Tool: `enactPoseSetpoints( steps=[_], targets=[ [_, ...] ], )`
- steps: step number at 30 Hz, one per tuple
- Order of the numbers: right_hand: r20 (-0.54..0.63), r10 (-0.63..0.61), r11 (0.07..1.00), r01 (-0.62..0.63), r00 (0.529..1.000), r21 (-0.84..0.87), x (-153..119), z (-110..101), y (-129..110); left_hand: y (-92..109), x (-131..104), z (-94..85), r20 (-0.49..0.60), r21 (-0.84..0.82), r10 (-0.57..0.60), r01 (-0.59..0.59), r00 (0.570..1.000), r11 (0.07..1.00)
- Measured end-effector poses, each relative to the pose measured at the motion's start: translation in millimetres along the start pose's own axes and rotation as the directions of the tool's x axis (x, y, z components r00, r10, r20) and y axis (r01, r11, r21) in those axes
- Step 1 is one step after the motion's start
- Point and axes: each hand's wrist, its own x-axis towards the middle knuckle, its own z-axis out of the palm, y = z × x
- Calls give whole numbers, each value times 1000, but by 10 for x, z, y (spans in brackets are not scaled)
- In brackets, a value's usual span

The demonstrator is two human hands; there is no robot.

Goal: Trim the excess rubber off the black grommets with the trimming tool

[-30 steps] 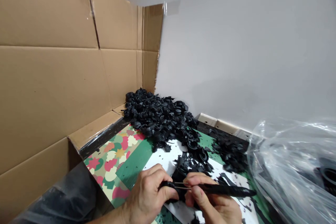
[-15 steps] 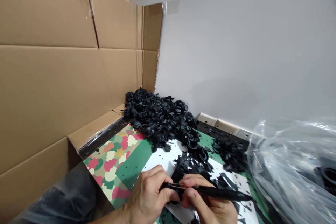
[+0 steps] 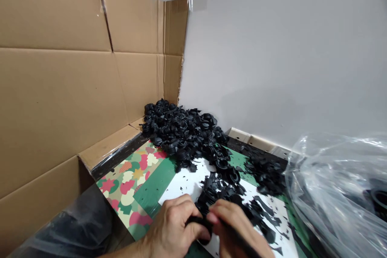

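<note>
A pale wall (image 3: 281, 48) and a tall brown cardboard screen (image 3: 60, 88) meet at the far corner of a work surface, the cardboard apparently stood there to keep loose pieces from spilling off the left side. Tape fixes its edge to the wall.

At right, a clear plastic bag (image 3: 332, 177) slumps open-looking, with black rings (image 3: 379, 201) visible inside. At near left, a second, cloudy bag (image 3: 69, 221) holds something dark, too blurred to identify.

Between them, 3 sheets, patterned (image 3: 130, 183), green (image 3: 155, 183) and white (image 3: 178, 187), overlap on the surface, probably as a cover to catch scraps. A large black pile (image 3: 184, 129) of ringed pieces leans into the far corner; a smaller scrap heap (image 3: 267, 173) lies to its right, and more black shavings (image 3: 219, 189) litter the white sheet just beyond the hands.

At near center, the left hand (image 3: 173, 225) is curled nearly closed, thumb and forefinger pinching a black curved piece (image 3: 198, 220), seemingly to steady it. The right hand (image 3: 237, 229), fingers wrapped snugly, grips a dark-handled tool (image 3: 238, 242) slanting toward the near right, its fingertips meeting the piece. The tool's tip is hidden.
</note>
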Motion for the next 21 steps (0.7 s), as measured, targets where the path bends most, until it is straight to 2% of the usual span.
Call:
enactPoseSetpoints(
  steps=[1, 3, 6, 7, 9, 12, 15, 19, 21],
  targets=[
    [-48, 30, 999, -31, 998, -22, 28, -33, 23, 9, -7, -1, -5, -20, 8, -8, 1000, 1000],
    [-132, 191, 980, -195, 973, -26, 90, -108, 71, 16, -12, -3, -36, -46, 9, -10, 999, 999],
    [-225, 483, 873, -485, 846, 46, 160, -188, 115, -3, -6, -8, -93, -39, -3, -1, 996, 999],
    [-225, 548, 836, -539, 806, 103, 171, -197, 119, -14, -3, -11, -99, -31, 4, -7, 995, 1000],
    [-177, 616, 784, -576, 768, 230, 176, -190, 109, -36, 1, -18, -107, -12, 18, -20, 994, 1000],
    [-95, 629, 742, -558, 772, 372, 156, -144, 69, -54, 5, -32, -116, 34, 22, -18, 993, 999],
    [-11, 596, 717, -526, 803, 458, 141, -102, 17, -62, 13, -47, -115, 75, 29, -20, 993, 997],
    [79, 484, 748, -459, 871, 480, 162, -96, -29, -81, 15, -61, -127, 102, 38, -25, 991, 994],
    [144, 482, 719, -484, 864, 498, 175, -108, -42, -89, 8, -66, -132, 94, 33, -20, 991, 995]
  ],
)
